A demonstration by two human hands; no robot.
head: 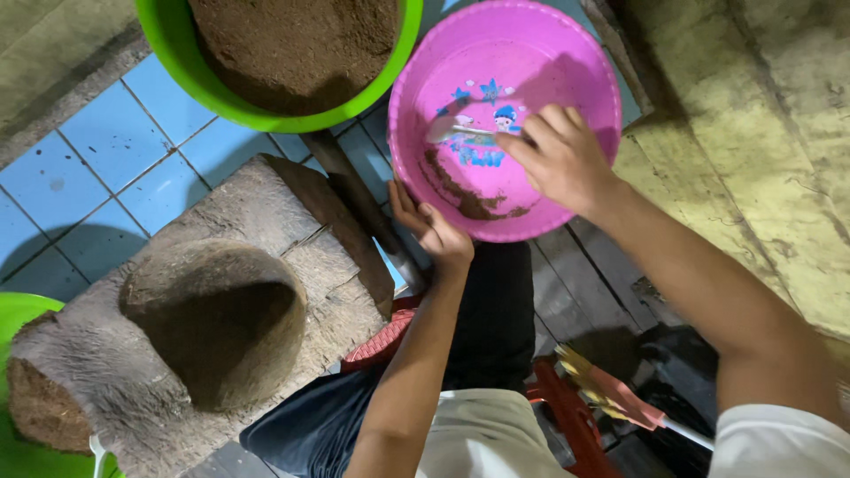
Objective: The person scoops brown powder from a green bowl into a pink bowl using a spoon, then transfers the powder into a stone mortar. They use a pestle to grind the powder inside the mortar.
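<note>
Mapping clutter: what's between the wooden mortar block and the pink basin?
Head view: a dark wooden plank over blue floor tiles, plus the left hand gripping the pink basin rim.

**Single head view, facing steeply down, close range**

One camera only, worn on the head and looking almost straight down past the person's own forearms. The pink bowl (pixel 505 124) lies far and centre, the wooden mortar (pixel 212 319) near left, and the knees at the near edge. No second view overlaps it.

One pink basin (pixel 567 62), two green basins (pixel 177 53), one wooden mortar (pixel 212 310), two hands (pixel 562 159)
</note>
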